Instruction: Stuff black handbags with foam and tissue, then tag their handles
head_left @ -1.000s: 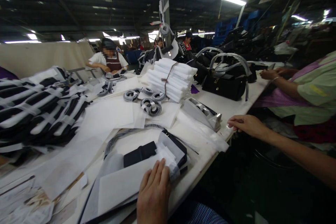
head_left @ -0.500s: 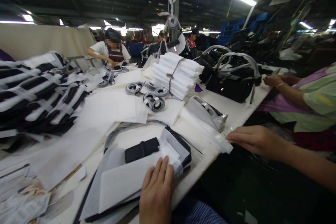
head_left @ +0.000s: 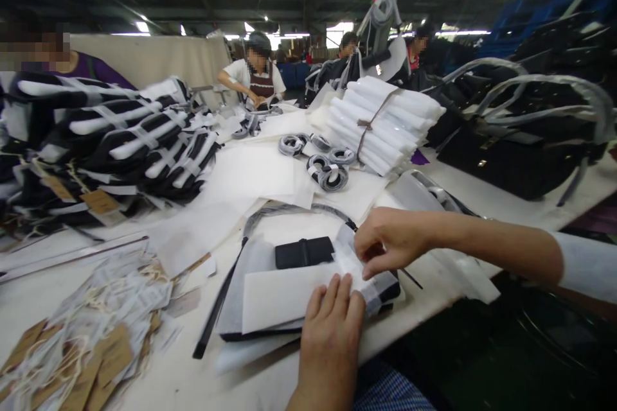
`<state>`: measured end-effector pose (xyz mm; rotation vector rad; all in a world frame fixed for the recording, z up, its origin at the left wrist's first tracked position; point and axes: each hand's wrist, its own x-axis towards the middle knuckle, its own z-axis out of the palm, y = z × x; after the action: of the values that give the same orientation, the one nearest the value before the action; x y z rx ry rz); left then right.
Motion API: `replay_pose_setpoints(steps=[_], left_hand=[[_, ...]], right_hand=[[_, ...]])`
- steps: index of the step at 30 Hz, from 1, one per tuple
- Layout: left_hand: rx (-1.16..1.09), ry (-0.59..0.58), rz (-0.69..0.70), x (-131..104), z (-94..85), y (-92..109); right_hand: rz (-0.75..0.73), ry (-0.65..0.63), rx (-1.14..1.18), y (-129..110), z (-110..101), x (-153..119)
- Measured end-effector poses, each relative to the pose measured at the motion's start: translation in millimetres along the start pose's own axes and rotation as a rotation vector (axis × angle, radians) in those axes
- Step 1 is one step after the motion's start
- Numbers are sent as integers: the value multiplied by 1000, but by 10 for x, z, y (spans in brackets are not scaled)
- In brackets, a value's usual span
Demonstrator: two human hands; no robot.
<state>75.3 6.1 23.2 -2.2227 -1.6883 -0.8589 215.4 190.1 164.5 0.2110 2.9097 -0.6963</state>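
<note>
A black handbag (head_left: 391, 290) lies flat in front of me, its wrapped handle (head_left: 289, 209) arched toward the back. Thin white wrapping and a stiff white sheet (head_left: 277, 298) cover most of it. A black strap piece (head_left: 304, 252) shows above the sheet. Fingers outstretched, my left hand (head_left: 332, 340) presses flat on the sheet's right end. My right hand (head_left: 398, 241) is over the bag's right side, thumb and fingers curled together at the crumpled white wrapping (head_left: 351, 262). Whatever sits between those fingertips is too small to make out.
A tape dispenser (head_left: 424, 189) stands behind my right forearm. Coiled wrapped straps (head_left: 332, 176) and a tied white bundle (head_left: 385, 122) lie farther back. Stacked bags (head_left: 120, 135) and loose tags (head_left: 106, 334) are left; more black bags (head_left: 501, 154) are right. Co-workers sit beyond.
My right hand has come left from the table's edge by the tape dispenser onto the handbag's right side. My left hand stays flat on the sheet. The view has turned left.
</note>
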Motion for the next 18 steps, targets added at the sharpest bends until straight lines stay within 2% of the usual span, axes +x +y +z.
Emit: replay_pose_setpoints(steps=[4,9,14,18], left_hand=[[-10,63,-32,-11,70,28],[-34,118,-48,24,59,35],[-50,114,-38,83,-41,34],[-42,77,-81,121,-97,34]], right_hand=[[-31,-99,-123,153,33,317],[-19,-224,-249,252,67,536],[64,-335,-289,243,50,667],[52,-359,-334,235,54,733]])
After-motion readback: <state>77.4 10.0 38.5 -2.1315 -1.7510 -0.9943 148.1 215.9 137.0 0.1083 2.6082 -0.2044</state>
